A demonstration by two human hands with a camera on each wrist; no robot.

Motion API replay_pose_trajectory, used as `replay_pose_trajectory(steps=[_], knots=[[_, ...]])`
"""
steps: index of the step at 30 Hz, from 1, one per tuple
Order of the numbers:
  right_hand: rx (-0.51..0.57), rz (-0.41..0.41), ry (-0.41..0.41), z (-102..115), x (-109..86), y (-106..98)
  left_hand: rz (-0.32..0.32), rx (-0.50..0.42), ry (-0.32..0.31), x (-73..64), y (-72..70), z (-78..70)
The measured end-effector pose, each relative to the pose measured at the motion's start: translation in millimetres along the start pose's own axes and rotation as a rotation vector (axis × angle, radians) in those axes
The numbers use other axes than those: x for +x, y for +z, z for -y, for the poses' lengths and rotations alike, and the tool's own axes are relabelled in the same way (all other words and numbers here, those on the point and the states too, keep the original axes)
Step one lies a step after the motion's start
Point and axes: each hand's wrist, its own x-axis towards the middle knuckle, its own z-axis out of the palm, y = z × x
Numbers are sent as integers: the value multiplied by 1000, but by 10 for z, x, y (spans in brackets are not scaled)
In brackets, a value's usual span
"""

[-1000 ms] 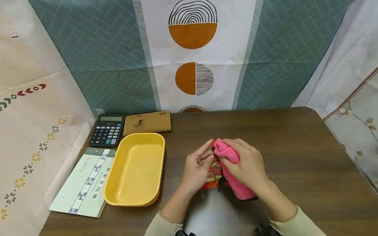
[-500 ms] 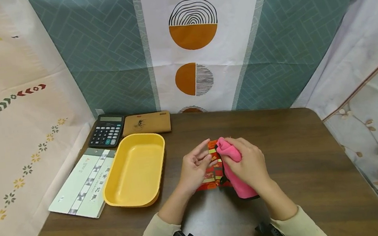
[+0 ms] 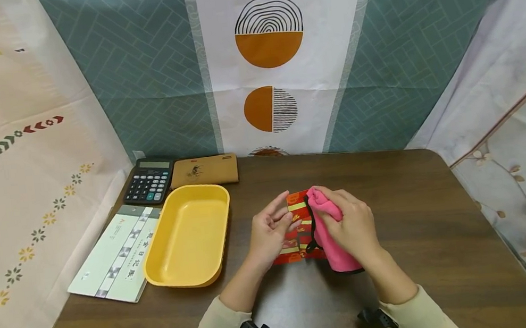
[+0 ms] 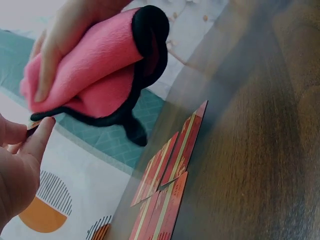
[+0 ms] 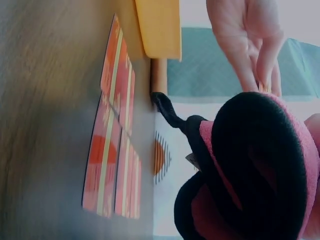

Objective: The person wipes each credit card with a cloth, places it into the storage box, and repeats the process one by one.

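Note:
A folded pink cloth (image 3: 330, 237) with black edging and a small black loop is gripped by my right hand (image 3: 356, 223), above the middle of the table. Beside it, the thumb and fingers of my left hand (image 3: 270, 232) pinch a small thin gold-and-dark piece (image 4: 33, 128), mostly hidden by the fingertips; its kind is unclear. The cloth's upper end (image 4: 37, 107) comes close to that piece; whether they touch I cannot tell. Several flat red cards (image 5: 107, 150) with pale yellow stripes lie side by side on the table beneath both hands.
To the left stands a yellow tray (image 3: 223, 203). Around it are a pale green booklet (image 3: 116, 254), a black calculator (image 3: 149, 181) and a brown notebook (image 3: 206, 171). Patterned cloth hangings (image 3: 152, 74) enclose the back and sides of the brown table (image 3: 424, 232).
My right hand has shifted slightly right with the pink cloth, and my left hand slightly left. The gap between them is wider, and more of the red cards shows.

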Motion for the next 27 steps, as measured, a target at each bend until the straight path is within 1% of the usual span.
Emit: replay_pose_trajectory(steps=[2, 6, 8, 11, 14, 16, 19, 22, 27], knots=[[15, 4, -7, 32, 1, 10, 7, 13, 8, 3, 17, 1], [61, 23, -64, 117, -2, 38, 28, 60, 41, 13, 44, 16], [61, 23, -70, 130, 4, 38, 23, 80, 43, 9, 42, 5], [6, -10, -13, 77, 11, 6, 13, 56, 63, 5, 8, -26], [-45, -18, 50, -14, 8, -49, 23, 35, 69, 1, -43, -55], [-59, -18, 68, -72, -2, -88, 25, 42, 62, -1, -74, -68], [-54, -28, 67, -144, -19, -136, 28, 69, 49, -2, -109, -73], [-34, -55, 69, -201, -32, -173, 20, 119, 42, -7, -128, -72], [18, -100, 70, -268, -44, -206, -26, 224, 37, -18, -147, -55]])
